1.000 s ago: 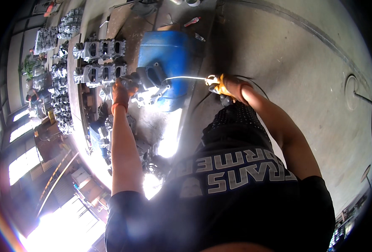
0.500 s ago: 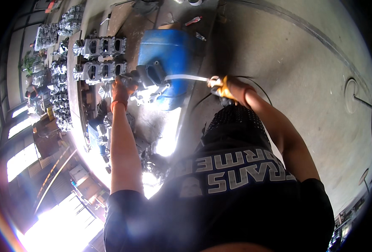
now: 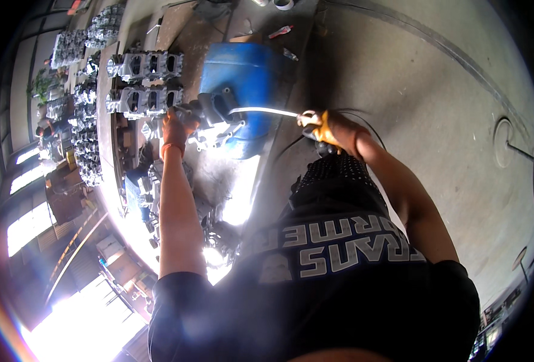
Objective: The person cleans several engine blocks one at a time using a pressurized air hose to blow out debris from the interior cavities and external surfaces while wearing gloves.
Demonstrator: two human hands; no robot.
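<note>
My left hand [image 3: 176, 128], in an orange glove, is closed on the near left end of a grey metal casting [image 3: 217, 106] with openings in its side. In my gloved right hand [image 3: 336, 130] is a narrow belt sander [image 3: 266, 110], a hand-held power tool with a long, thin, pale arm. That arm reaches left, and its tip meets an opening at the casting's right side; the exact contact is too small to make out. Behind the casting stands a blue plastic drum [image 3: 234, 63]. Glare washes out the casting's lower part.
Two similar castings [image 3: 143, 99] lie on a bench at the left, with several more stacked beyond. A dark cable [image 3: 372, 130] loops behind my right hand. More metal parts [image 3: 200, 208] lie under my left forearm. A red-and-white tube [image 3: 281, 31] rests past the drum.
The sander's arm has shifted slightly left into the casting's opening and now looks thinner, turned more edge-on. My left hand and the casting have hardly moved.
</note>
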